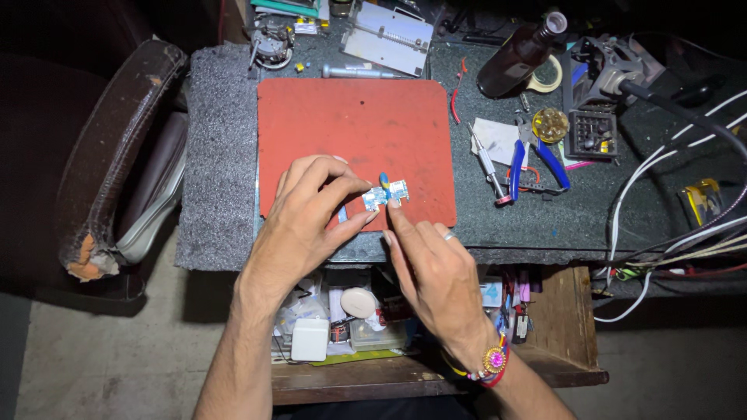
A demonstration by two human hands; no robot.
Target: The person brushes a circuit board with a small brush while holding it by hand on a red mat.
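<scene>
Two small blue-and-white parts [386, 194] lay on the red mat [350, 124]'s near edge. The left hand [307, 222] pinched one; the right hand [432, 268]'s fingertip pressed the other, nothing gripped. Seemingly mid-alignment; joining needs steady pressure.

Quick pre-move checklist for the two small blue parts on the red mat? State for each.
1. Left hand on the left small blue part: fingertips pinch it, ok.
2. Right hand on the right small blue part: index fingertip touches its lower edge, ok.
3. Both parts over the red mat: ok.
4. Parts joined or only side by side: cannot tell, too small.
5. Screwdriver and blue-handled pliers lie right of the mat, away from both hands: ok.
6. Open drawer under the wrists is cluttered; a dropped part could be lost: not ok.
</scene>
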